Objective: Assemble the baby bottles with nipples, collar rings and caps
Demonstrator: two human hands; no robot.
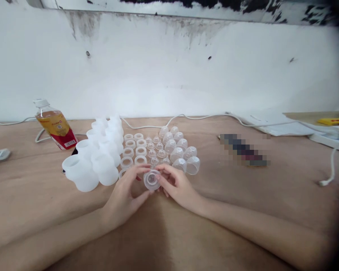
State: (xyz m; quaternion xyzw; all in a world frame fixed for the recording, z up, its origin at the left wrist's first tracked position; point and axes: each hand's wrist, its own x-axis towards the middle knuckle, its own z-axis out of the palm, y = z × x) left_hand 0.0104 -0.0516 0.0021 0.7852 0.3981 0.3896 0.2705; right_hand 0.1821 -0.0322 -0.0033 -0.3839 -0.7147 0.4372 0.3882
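Note:
Between my hands is a translucent baby bottle collar ring [151, 180], with what looks like a clear teat seated in its middle. My left hand [127, 190] curves round its left side, thumb below and fingers above. My right hand [178, 184] grips the right side, with the thumb on the rim. Just beyond my fingers stand rows of white collar rings [128, 152], clear teats [151, 153] and transparent domed caps [176, 154]. To the left are several frosted white bottles [105, 167] in two rows, the nearest ones partly overlapping.
A drink bottle [57, 126] with a red and yellow label stands at the back left. A white cable [197, 118] runs along the wall. At the right lie a pixelated flat object [243, 149], white papers [267, 122] and a yellow item [335, 121] on the wooden table [228, 188].

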